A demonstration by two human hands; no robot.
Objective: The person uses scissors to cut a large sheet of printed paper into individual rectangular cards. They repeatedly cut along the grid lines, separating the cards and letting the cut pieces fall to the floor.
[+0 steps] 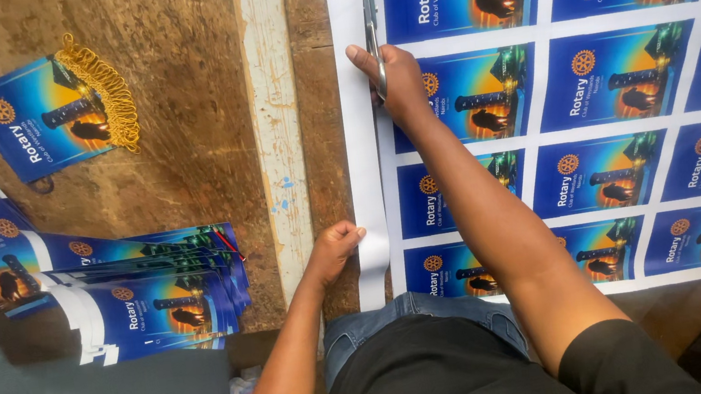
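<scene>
Now | right hand [394,76] fingers grip scissors [370,21] | left hand [334,248] pinches white strip [363,177] of blue printed sheet [589,105]

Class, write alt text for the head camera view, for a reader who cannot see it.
A person's right hand runs scissors up the white margin of a large printed sheet of blue pennant designs, while the left hand pinches the cut strip. A finished pennant with gold fringe and a stack of cut prints lie on the wooden table.

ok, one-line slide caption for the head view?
Right hand runs scissors along printed sheet margin; left hand holds the cut strip.
</scene>
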